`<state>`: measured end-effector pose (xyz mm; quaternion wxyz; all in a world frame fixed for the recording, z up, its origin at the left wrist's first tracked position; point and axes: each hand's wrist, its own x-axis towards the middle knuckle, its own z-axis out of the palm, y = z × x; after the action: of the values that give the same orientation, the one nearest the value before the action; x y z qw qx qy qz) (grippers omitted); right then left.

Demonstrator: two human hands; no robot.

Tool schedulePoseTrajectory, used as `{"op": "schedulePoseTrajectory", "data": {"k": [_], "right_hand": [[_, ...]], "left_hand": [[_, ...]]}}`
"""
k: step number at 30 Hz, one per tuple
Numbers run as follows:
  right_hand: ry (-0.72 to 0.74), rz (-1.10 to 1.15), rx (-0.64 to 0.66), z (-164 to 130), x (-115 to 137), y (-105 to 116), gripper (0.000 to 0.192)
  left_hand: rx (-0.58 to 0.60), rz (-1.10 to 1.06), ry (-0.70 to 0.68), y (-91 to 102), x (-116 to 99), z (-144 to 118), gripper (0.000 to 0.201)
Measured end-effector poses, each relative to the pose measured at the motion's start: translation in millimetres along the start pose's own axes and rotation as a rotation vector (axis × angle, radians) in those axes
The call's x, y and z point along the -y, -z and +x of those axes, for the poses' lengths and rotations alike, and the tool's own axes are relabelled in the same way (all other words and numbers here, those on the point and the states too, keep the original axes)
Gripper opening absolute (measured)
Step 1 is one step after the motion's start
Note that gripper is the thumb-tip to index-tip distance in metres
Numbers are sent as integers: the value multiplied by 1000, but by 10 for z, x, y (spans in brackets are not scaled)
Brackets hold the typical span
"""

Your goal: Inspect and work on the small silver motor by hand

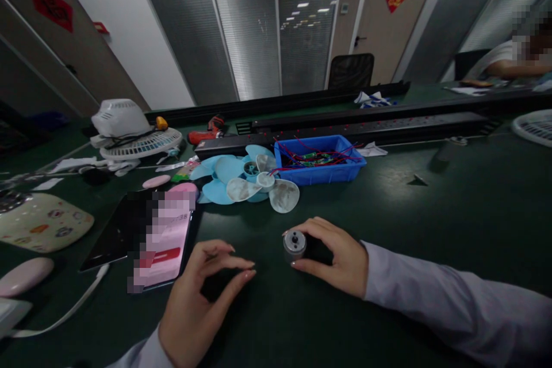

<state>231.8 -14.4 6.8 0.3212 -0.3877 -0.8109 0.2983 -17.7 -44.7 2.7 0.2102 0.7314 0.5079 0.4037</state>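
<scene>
My right hand (334, 253) has its thumb and fingers around a small silver-grey metal cylinder, which looks like a small electric motor (295, 244). The motor stands upright on the dark green table, its round end with a central hole and small holes facing up. To the left, my left hand (207, 293) hovers over the table, fingers curved and loosely apart, with thumb tip and index tip close together and nothing visible between them. Just beyond the hands lie light blue fan blades (222, 175) and a dusty, paler fan blade (284, 195).
A blue bin (321, 175) holds circuit boards with red wires. Left are a phone (166, 247), a dark tablet (123, 230) and a white cable (64, 319). Behind are a white fan (123, 121), a red power drill (207, 132) and a long black rail. Another person sits far right.
</scene>
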Motion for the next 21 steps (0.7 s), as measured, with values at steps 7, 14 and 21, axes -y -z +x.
{"op": "schedulePoseTrajectory", "data": {"k": [7,14,21], "right_hand": [[9,6,-7,-4,-4,1,31],[17,-7,5,0,-8,-1,31],[35,1,-13,-1,-17,-16,30]], "left_hand": [[75,205,-51,80,129,-100,39],[78,81,24,13,6,-56,44],[-243,-121,-251,-350,-219,184,32]]}}
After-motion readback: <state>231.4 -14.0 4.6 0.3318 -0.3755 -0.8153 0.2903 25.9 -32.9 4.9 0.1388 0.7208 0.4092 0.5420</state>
